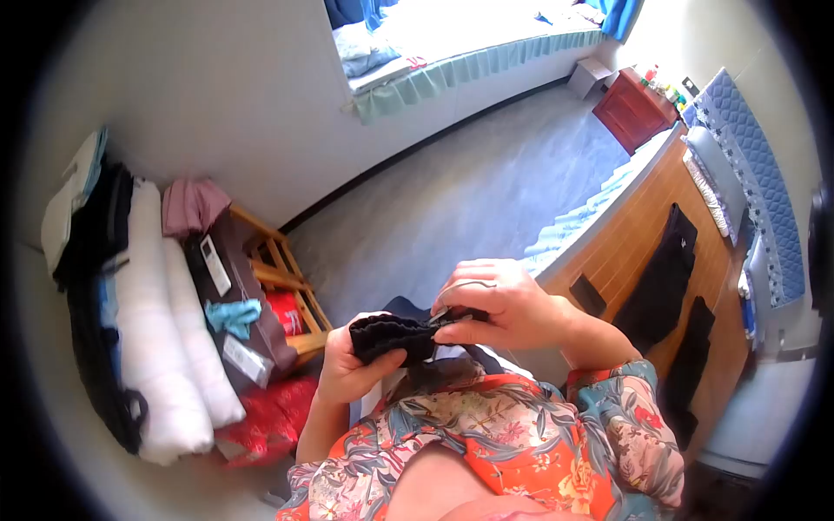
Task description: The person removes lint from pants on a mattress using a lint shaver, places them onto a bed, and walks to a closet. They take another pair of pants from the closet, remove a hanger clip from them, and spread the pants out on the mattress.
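My left hand is closed on the gathered, elastic-looking edge of a black garment, thumb in front and fingers behind. Beside it, my right hand has thumb and fingers pinched together at the other end of the same dark cloth. A thin, pale, shiny piece shows near its fingertips, too small to name, and a thin band crosses its fingers. Both hands are close together in front of my chest. The lower part of the garment is hidden behind the hands and my flowered top.
At right, black trousers and another black garment lie on a wooden bed surface. Rolled white bedding, a teal cloth and a wooden frame stand at left. A red-brown cabinet stands beyond the grey floor.
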Tool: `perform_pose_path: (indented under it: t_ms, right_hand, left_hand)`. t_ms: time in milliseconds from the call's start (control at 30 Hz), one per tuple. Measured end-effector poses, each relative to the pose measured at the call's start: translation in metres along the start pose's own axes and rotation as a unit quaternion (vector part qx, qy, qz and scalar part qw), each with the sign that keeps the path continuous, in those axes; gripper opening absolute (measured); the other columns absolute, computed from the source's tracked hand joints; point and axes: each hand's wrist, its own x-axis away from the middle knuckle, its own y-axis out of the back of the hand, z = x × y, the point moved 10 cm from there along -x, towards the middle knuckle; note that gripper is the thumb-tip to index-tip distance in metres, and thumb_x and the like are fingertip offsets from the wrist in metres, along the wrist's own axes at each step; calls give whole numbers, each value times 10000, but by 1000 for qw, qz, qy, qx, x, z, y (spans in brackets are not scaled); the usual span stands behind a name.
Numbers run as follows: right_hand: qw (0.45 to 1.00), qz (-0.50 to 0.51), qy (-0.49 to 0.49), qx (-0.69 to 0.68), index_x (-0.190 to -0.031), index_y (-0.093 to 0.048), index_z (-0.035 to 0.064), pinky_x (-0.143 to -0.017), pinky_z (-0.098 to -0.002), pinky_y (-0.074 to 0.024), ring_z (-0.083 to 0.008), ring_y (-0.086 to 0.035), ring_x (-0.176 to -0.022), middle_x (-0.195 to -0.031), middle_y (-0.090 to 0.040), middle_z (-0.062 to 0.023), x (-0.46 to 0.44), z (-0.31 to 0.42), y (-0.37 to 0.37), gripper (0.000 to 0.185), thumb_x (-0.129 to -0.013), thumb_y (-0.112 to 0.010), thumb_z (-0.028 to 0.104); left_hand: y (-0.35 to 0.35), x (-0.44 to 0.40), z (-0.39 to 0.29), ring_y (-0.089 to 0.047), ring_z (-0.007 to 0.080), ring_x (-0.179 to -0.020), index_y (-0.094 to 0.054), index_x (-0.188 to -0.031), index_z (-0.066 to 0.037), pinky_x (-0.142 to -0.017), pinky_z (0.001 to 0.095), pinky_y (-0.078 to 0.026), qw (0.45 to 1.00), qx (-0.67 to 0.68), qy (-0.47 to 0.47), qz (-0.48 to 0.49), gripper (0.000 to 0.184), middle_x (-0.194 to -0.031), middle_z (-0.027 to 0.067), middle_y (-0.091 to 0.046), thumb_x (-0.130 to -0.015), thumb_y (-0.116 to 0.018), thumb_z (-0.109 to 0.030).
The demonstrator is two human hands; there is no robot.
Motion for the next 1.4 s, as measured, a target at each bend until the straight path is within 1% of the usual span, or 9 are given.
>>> perform_pose_path:
  t_ms: [133,300,400,467,600,800,967,1233,1400]
  right_hand:
    - [999,-25,29,16,-785,-615,45,-590,-305,-423,-189,-578,-639,-723,-613,-34,4,1,-1,182,-709,-728,165]
    - [999,-44,32,7,-779,-583,56,-599,-332,-417,-227,-562,-631,-687,-575,-59,10,-2,-2,198,-765,-675,231]
    - [982,-117,-50,-137,-799,-594,21,-585,-278,-448,-167,-585,-654,-723,-604,-74,12,-25,18,158,-776,-681,150]
    - [905,-161,-197,-341,-827,-600,-8,-601,-231,-462,-82,-570,-692,-749,-615,-52,35,-79,20,150,-845,-624,139]
    - [855,-246,-325,-320,-861,-625,23,-535,-219,-475,-104,-591,-585,-714,-624,-56,106,-220,36,292,-850,-609,315]
    - [576,-442,-617,-306,-816,-595,118,-442,-261,-451,-123,-585,-568,-713,-587,3,401,-401,62,311,-819,-604,428]
    - [469,-475,-709,-227,-870,-579,134,-514,-318,-448,-115,-570,-599,-731,-571,26,514,-391,53,304,-833,-577,436]
    - [449,-456,-753,-157,-1039,-569,127,-729,-461,-396,-218,-573,-896,-967,-598,-32,576,-326,20,429,-846,-504,504]
    - [400,-366,-837,-74,-1082,-544,95,-645,-425,-423,-232,-598,-808,-937,-605,-81,599,-323,-7,335,-851,-537,337]
  left_hand:
    - [-6,-2,-6,-597,143,-863,-622,-978,39,-789,254,-457,991,-108,-53,65,225,-961,89,-639,-754,-632,33]
    - [-7,4,6,-592,151,-858,-618,-986,39,-780,261,-460,999,-19,-8,31,237,-947,91,-635,-750,-633,50]
    - [14,9,16,-584,142,-853,-599,-999,44,-762,256,-463,1000,-15,7,21,261,-933,88,-631,-743,-649,58]
    - [23,6,17,-592,160,-840,-615,-952,60,-759,264,-463,1000,-25,3,-15,226,-920,97,-631,-728,-642,61]
    - [47,6,15,-587,206,-888,-612,-932,69,-839,310,-436,993,-32,-9,-115,276,-953,116,-622,-664,-667,41]
    - [77,21,20,-575,256,-937,-532,-1037,69,-906,379,-408,970,-24,-79,-230,365,-1001,158,-596,-694,-641,8]
    - [127,55,20,-573,260,-959,-521,-1070,73,-882,377,-436,949,1,-59,-310,328,-1037,170,-586,-755,-589,12]
    - [206,98,30,-565,238,-999,-488,-1168,39,-873,323,-446,905,58,-106,-407,347,-1106,151,-566,-834,-541,-41]
    - [216,93,18,-560,234,-1016,-475,-1196,35,-907,327,-427,908,103,-158,-375,383,-1133,150,-557,-828,-557,-35]
